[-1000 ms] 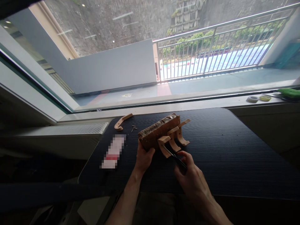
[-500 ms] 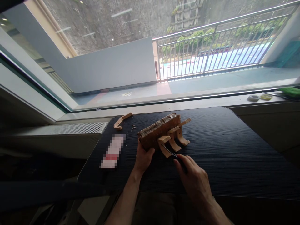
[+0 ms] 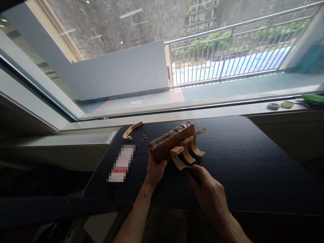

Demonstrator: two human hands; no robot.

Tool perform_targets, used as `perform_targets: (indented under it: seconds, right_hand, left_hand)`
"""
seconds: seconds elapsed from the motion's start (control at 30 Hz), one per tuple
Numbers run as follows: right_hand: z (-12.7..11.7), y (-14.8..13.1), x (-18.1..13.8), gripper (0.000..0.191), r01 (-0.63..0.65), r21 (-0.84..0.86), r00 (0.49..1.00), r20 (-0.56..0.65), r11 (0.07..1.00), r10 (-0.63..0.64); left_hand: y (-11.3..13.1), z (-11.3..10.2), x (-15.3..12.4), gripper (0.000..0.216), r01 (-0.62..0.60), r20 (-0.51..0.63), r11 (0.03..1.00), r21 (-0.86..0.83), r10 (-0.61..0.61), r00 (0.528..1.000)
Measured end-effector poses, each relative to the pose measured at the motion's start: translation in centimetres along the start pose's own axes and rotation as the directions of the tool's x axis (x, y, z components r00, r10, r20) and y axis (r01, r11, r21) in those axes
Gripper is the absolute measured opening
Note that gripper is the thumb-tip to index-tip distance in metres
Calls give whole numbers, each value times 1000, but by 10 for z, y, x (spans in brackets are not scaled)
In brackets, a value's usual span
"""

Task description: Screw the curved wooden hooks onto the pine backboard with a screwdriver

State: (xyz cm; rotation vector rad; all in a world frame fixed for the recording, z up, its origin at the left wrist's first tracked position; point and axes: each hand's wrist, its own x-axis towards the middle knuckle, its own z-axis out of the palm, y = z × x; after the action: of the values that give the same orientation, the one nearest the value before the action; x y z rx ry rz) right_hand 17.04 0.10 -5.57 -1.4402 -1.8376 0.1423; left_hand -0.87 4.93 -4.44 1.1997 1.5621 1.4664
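Observation:
A brown wooden board (image 3: 170,142) stands on edge on the black table (image 3: 243,158), with three pale wooden hooks (image 3: 187,148) on its right face. My left hand (image 3: 155,171) grips the board's near end, fingers wrapped round it. My right hand (image 3: 207,192) is closed on a dark-handled screwdriver (image 3: 186,166), whose thin shaft points at the nearest hook.
A loose wooden hook (image 3: 131,130) and a few small screws (image 3: 144,137) lie at the table's far left. A blurred white and red packet (image 3: 121,163) lies left of my hand. Tape rolls (image 3: 279,105) and a green object (image 3: 314,99) rest on the window sill at right.
My right hand has shifted slightly up and left with the screwdriver, its grip turning a little. The board and my left hand stay put.

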Motion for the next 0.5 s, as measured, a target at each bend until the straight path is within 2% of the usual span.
perform_targets:
  seconds: [0.33, 0.5]
  right_hand:
    - [1, 0, 0, 20, 24, -41, 999, -24, 999, -25]
    - [1, -2, 2, 21, -3, 20, 1000, 10, 1000, 2]
  left_hand:
    - [-4, -3, 0, 47, 1, 4, 999, 40, -1, 1000]
    - [-9, -3, 0, 45, 4, 2, 999, 36, -4, 1000]
